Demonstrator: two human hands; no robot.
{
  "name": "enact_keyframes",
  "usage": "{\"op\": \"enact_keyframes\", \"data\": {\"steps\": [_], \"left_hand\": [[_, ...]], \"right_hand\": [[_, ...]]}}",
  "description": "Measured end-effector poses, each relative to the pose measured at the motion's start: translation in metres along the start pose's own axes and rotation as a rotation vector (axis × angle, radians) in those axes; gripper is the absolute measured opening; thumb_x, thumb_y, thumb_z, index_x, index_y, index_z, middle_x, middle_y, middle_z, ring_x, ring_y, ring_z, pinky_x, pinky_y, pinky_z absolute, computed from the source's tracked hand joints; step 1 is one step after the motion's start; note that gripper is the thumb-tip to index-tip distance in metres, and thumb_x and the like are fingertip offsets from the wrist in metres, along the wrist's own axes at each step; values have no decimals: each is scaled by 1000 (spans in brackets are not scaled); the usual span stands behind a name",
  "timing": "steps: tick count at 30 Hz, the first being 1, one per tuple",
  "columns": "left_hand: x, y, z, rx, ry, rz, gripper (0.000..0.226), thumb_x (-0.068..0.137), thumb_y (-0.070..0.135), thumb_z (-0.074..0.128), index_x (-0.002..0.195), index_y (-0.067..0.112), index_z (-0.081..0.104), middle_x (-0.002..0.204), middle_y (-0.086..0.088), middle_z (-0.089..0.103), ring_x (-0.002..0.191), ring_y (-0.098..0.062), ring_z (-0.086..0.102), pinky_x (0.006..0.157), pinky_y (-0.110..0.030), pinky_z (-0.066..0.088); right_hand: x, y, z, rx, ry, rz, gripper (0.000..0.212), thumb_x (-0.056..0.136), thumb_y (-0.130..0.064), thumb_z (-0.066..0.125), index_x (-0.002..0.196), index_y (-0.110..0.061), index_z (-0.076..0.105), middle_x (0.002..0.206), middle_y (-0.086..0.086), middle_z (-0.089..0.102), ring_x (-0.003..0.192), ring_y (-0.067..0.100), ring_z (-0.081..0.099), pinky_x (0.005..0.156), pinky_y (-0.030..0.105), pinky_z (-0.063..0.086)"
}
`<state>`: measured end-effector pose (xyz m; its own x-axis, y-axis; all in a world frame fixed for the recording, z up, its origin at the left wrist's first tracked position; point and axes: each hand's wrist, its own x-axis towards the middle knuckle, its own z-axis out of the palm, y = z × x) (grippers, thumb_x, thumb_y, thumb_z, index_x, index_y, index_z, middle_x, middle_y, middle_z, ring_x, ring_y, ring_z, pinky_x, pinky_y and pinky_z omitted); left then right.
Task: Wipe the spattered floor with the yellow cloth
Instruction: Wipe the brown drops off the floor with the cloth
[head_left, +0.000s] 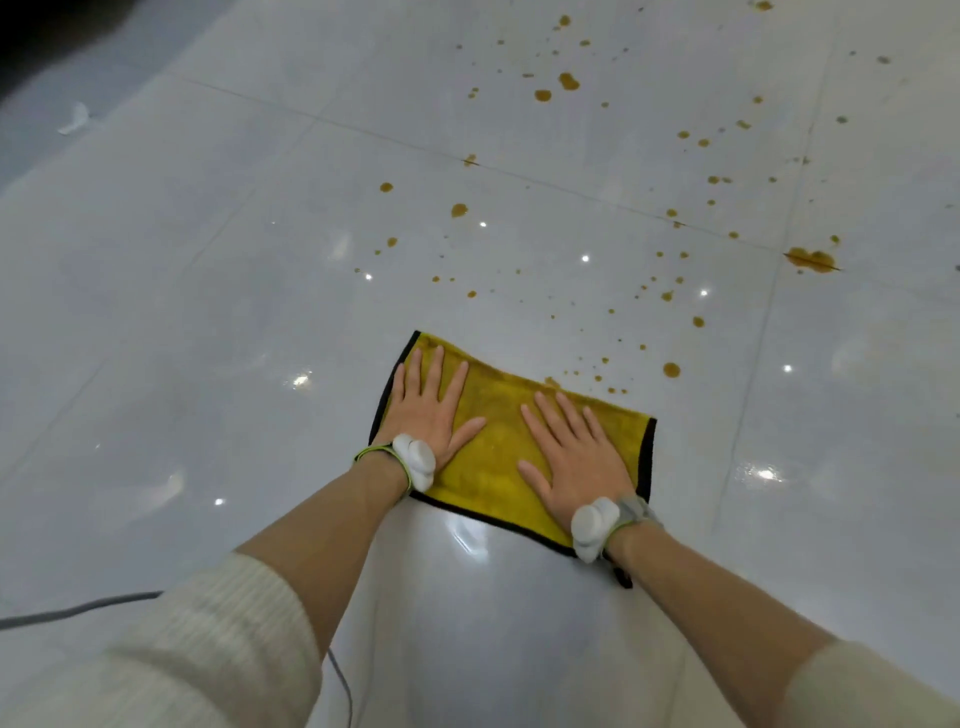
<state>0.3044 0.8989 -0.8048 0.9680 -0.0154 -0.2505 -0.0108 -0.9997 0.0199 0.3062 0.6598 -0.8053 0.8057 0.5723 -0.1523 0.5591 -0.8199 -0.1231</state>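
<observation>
Head view: flat hands press yellow cloth.

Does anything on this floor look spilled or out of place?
Yes. Brown drops spatter the floor beyond the yellow cloth, with a larger puddle on a grout line at right. A white scrap lies far left.

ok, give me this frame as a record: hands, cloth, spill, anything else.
floor: glossy pale tiles
yellow cloth: spread flat, black edging
left hand: flat, fingers spread, pressing cloth's left part
right hand: flat, pressing cloth's right part
spatter: brown drops beyond cloth, mostly right
largest blot: on grout line, far right
cable: grey, lower left
wrist devices: white, one per wrist
</observation>
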Motion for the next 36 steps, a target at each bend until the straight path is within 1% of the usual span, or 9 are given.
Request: {"op": "enact_keyframes", "data": {"steps": [3, 10, 15, 19, 24, 26, 30, 32, 36], "left_hand": [[43, 15, -10, 11, 71, -17, 88, 84, 76, -3, 155, 25, 2, 163, -15, 1, 149, -38, -4, 120, -51, 2], [105, 14, -24, 17, 164, -20, 86, 86, 74, 5, 155, 23, 9, 163, -13, 6, 149, -36, 2, 121, -50, 5], [74, 25, -21, 14, 142, -66, 89, 85, 75, -3, 156, 23, 5, 163, -13, 3, 149, -35, 0, 121, -49, 4], [14, 46, -3, -4, 94, -60, 88, 85, 74, -5, 156, 23, 4, 162, -16, 2, 149, -38, -2, 120, -52, 5], [-34, 80, 8, 11, 52, -54, 79, 87, 73, -4, 154, 32, 1, 160, -23, 2, 146, -47, -2, 118, -58, 4], [-32, 85, 4, 32, 49, -28, 77, 87, 73, -4, 153, 33, 0, 160, -25, 3, 145, -50, -1, 118, -59, 6], [-20, 83, 6, 39, 88, 21, 78, 89, 73, 1, 154, 31, 7, 159, -26, 8, 145, -51, 3, 117, -59, 8], [-4, 88, 2, 20, 100, 31, 78, 89, 73, 4, 154, 31, 11, 159, -26, 9, 145, -51, 4, 117, -59, 8], [63, 108, -11, 22, 121, 37, 77, 87, 74, -1, 154, 35, 4, 160, -23, 5, 146, -48, 0, 118, -57, 4]], "right_hand": [[31, 39, -9, -17, 11, 17, 71, 94, -63, 18, 154, -25, 10, 162, -3, 9, 149, 19, 3, 121, 40, 6], [99, 79, -22, -46, 55, -27, 76, 92, -66, 12, 154, -23, 10, 162, -1, 11, 149, 20, 6, 121, 41, 7], [66, 65, -19, -24, 53, 35, 75, 93, -66, 12, 154, -22, 5, 162, 2, 3, 149, 20, -1, 122, 41, 5], [-1, 44, -7, -10, 12, 34, 75, 94, -64, 18, 154, -20, 10, 162, 3, 6, 149, 21, 2, 121, 42, 10], [-66, 37, -5, 4, -9, 161, 75, 94, -62, 21, 152, -14, 24, 159, 6, 19, 147, 24, 16, 119, 43, 17], [-76, 41, -8, 18, 2, 226, 74, 93, -61, 20, 151, -16, 25, 158, 8, 20, 146, 27, 19, 118, 45, 19], [-70, 47, -5, 49, -18, 273, 76, 93, -66, 16, 153, -20, 20, 160, 11, 14, 148, 32, 10, 120, 46, 15], [-60, 61, -7, 34, -14, 301, 78, 91, -68, 10, 153, -23, 16, 161, 9, 10, 148, 32, 6, 120, 45, 11], [-19, 117, -17, -25, 4, 341, 79, 87, -74, 6, 153, -31, 11, 162, 7, 8, 148, 33, 4, 120, 48, 7]]}}
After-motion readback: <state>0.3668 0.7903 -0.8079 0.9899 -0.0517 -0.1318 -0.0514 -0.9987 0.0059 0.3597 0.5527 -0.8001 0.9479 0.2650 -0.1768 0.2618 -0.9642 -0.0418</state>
